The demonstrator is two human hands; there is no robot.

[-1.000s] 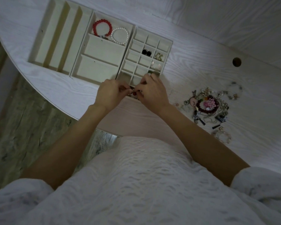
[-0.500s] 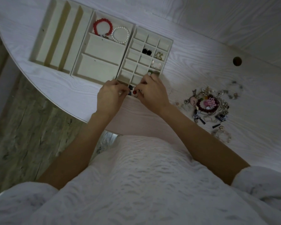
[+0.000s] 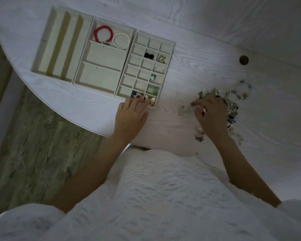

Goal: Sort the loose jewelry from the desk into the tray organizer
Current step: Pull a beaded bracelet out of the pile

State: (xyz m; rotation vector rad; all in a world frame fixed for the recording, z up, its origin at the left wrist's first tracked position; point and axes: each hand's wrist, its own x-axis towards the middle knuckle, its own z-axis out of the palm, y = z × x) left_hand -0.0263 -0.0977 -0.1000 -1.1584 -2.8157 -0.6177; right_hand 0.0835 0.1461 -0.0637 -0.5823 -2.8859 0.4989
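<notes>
Both hands out: L hand (image 3: 130, 113) at tray organizer (image 3: 147, 40), R hand (image 3: 209, 113) on loose jewelry (image 3: 233, 108).

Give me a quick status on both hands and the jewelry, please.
Left hand fingertips at the grid tray's near corner cell. Right hand on the loose jewelry pile, grip unclear. Nothing in the way.

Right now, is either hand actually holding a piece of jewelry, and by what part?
Cannot be told. The left hand has fingertips at the grid tray's near corner; the right hand reaches into the loose jewelry pile. Neither shows a clear grip.
</notes>
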